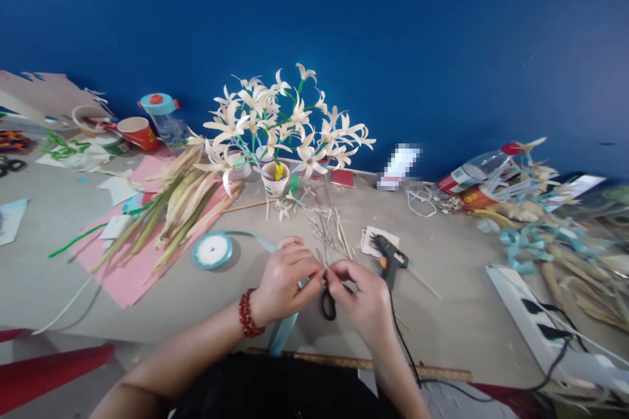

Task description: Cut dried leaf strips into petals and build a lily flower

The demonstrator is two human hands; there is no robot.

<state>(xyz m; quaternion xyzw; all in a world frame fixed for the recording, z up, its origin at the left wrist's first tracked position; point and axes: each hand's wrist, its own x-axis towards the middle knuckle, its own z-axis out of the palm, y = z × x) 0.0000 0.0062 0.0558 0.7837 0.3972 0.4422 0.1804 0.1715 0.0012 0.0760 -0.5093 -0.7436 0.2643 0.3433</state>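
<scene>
My left hand (287, 278), with a red bead bracelet (247, 314) at the wrist, and my right hand (358, 294) meet near the table's front edge. Both are pinched together on a small thin piece between the fingertips, too small to name. A light blue ribbon (284, 334) runs from a spool (212, 251) under my left hand and hangs over the table edge. Black scissors (328, 304) lie under my hands. A black glue gun (390, 254) rests just right of my right hand, its cord trailing toward me.
A cup of pale handmade flowers (275, 124) stands behind, with dried husks (181, 206) on pink paper (132, 275) to the left. Thin stems (329, 229), a red cup (137, 132), a bottle (472, 173), ribbon-tied husk pieces (550, 236) and a power strip (535, 324) surround the workspace.
</scene>
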